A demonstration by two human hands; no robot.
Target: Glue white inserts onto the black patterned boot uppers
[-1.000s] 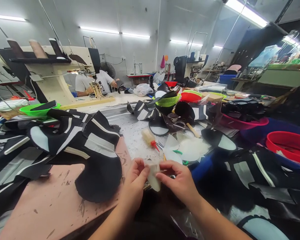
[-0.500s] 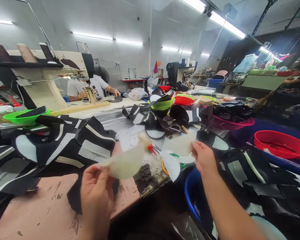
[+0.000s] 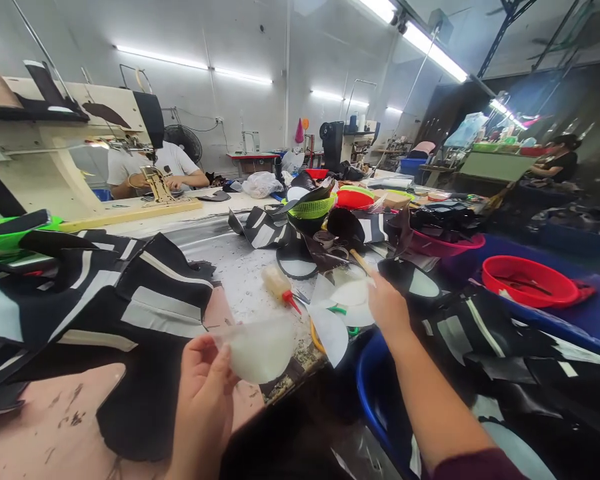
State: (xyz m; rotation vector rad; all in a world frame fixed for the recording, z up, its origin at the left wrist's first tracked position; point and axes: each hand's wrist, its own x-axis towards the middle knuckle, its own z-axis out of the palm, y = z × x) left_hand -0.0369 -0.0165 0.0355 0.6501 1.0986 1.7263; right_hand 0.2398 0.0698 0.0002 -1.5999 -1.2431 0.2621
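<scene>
My left hand (image 3: 210, 373) pinches a thin, half-round, translucent whitish piece (image 3: 263, 350) by its left end, above the table's front edge. Fingers closed, my right hand (image 3: 390, 307) is at the right end of another thin pale piece (image 3: 350, 293), blurred, over more white half-round pieces (image 3: 331, 333). Between the hands lies a glue bottle (image 3: 277, 285) with a red nozzle. Scissors with green handles (image 3: 353, 330) lie partly under the white pieces. Large black cut parts with white strips (image 3: 165, 310) spread beside my left hand.
A blue tub (image 3: 367, 393) stands below my right forearm, near black parts (image 3: 460, 333) and a red basin (image 3: 530, 280). Green and red baskets (image 3: 313, 208) sit farther back. A sewing machine (image 3: 55, 147) stands at left, with a person (image 3: 175, 163) behind it.
The view has turned slightly right. My left hand has shifted right with its piece, now over the table's front edge. My right hand has moved slightly left and down, over the white pieces.
</scene>
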